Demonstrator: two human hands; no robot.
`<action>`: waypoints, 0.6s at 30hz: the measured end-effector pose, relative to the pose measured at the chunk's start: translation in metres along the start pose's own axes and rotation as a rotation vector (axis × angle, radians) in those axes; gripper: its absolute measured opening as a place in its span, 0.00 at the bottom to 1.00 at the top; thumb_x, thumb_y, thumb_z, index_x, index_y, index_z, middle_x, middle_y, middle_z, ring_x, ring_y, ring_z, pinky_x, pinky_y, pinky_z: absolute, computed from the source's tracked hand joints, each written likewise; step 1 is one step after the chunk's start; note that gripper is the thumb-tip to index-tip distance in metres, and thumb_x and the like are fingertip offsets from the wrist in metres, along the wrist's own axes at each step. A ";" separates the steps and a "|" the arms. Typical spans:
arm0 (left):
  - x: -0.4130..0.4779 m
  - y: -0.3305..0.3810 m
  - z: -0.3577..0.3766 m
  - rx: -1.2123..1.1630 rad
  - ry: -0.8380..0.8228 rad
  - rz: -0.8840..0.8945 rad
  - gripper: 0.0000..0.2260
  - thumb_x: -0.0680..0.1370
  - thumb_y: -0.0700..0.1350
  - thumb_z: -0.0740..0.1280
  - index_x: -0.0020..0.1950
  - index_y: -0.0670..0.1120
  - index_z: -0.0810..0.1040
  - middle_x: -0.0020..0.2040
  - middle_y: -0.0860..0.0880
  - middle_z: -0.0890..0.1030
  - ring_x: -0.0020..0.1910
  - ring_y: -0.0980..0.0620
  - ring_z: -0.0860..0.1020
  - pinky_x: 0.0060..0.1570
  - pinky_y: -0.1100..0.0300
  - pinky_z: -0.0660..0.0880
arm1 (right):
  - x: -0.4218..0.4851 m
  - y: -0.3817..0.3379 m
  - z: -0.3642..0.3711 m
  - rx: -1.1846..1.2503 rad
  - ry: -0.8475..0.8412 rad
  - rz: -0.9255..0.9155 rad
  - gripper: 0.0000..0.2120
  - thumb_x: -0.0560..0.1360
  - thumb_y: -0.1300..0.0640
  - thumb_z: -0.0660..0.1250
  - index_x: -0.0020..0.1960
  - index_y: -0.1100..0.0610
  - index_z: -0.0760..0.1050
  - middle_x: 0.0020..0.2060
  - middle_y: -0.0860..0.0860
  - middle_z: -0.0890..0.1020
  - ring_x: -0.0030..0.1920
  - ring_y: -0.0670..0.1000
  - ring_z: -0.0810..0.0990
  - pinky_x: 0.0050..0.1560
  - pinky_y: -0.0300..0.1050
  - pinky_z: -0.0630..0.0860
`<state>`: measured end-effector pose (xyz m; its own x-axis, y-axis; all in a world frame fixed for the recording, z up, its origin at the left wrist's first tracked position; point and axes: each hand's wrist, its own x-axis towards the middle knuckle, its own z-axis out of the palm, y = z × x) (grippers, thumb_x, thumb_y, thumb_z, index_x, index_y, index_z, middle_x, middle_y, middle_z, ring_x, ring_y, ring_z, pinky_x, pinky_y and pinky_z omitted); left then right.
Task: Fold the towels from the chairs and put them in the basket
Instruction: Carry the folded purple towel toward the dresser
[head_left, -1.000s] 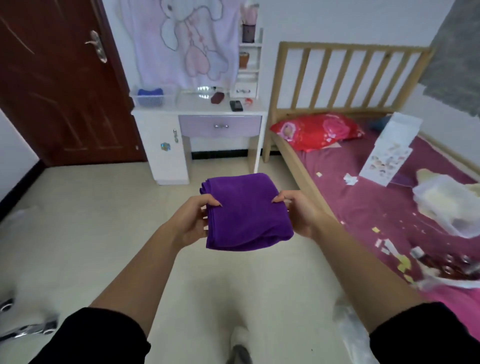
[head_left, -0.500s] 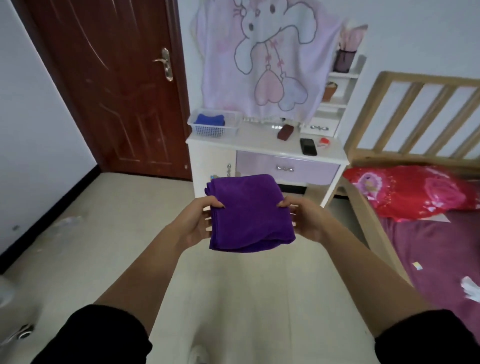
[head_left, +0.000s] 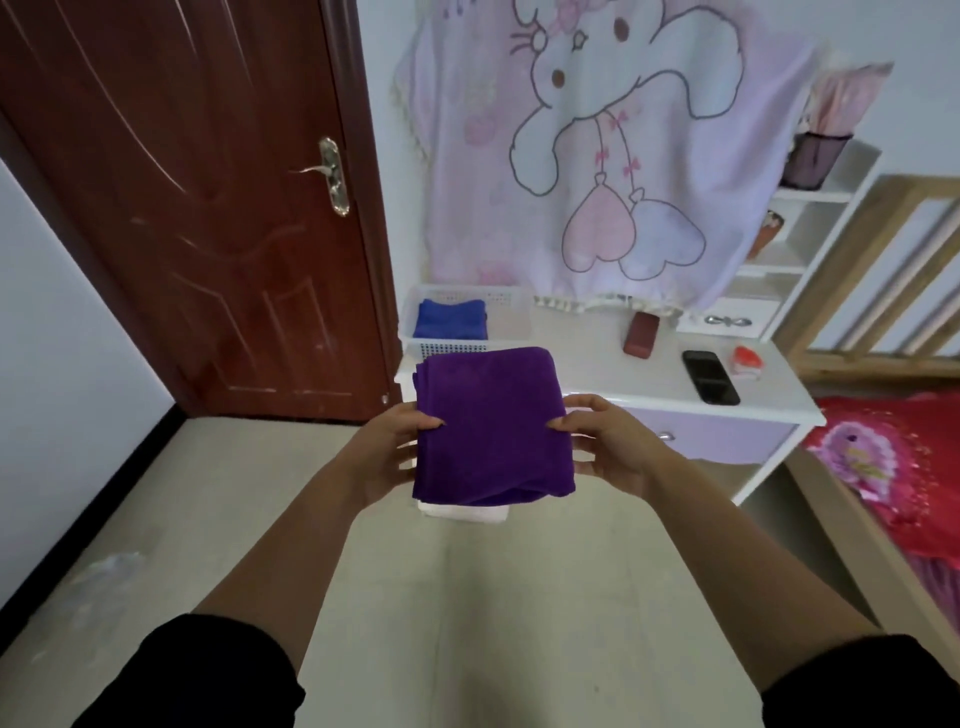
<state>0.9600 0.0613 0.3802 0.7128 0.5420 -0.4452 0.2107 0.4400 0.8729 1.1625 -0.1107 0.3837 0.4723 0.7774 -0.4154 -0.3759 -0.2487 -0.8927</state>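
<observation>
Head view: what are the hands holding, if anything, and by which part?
A folded purple towel, by its side edges: the left hand pinches the left edge, the right hand the right edge.

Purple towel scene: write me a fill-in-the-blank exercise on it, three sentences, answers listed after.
1. The left hand and the right hand grip a folded towel coloured ____.
2. The other towel, lying in the white basket, is coloured ____.
3. The brown door beside the desk is ____.
Missing words: purple; blue; closed.
</observation>
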 end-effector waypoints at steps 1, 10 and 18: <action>0.016 0.008 -0.005 -0.002 -0.005 0.004 0.13 0.73 0.40 0.68 0.57 0.50 0.79 0.54 0.49 0.80 0.54 0.49 0.77 0.54 0.53 0.74 | 0.016 -0.007 0.001 0.003 -0.002 -0.002 0.18 0.69 0.66 0.72 0.57 0.55 0.74 0.48 0.52 0.83 0.47 0.52 0.81 0.51 0.51 0.78; 0.191 0.071 -0.053 -0.054 0.066 -0.071 0.11 0.72 0.42 0.69 0.54 0.48 0.79 0.47 0.49 0.79 0.45 0.51 0.77 0.44 0.57 0.75 | 0.204 -0.052 0.000 0.022 -0.011 0.072 0.19 0.69 0.66 0.71 0.59 0.58 0.75 0.51 0.56 0.83 0.48 0.54 0.82 0.43 0.47 0.80; 0.318 0.107 -0.088 0.007 0.146 -0.300 0.13 0.71 0.40 0.68 0.55 0.45 0.77 0.49 0.45 0.80 0.48 0.47 0.78 0.47 0.54 0.75 | 0.342 -0.071 0.012 -0.004 0.029 0.253 0.19 0.69 0.65 0.69 0.60 0.62 0.76 0.46 0.56 0.82 0.46 0.54 0.80 0.45 0.48 0.79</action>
<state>1.1500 0.3438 0.3149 0.5153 0.4859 -0.7060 0.4014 0.5910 0.6997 1.3413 0.1793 0.3073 0.3863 0.6732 -0.6305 -0.4817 -0.4357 -0.7604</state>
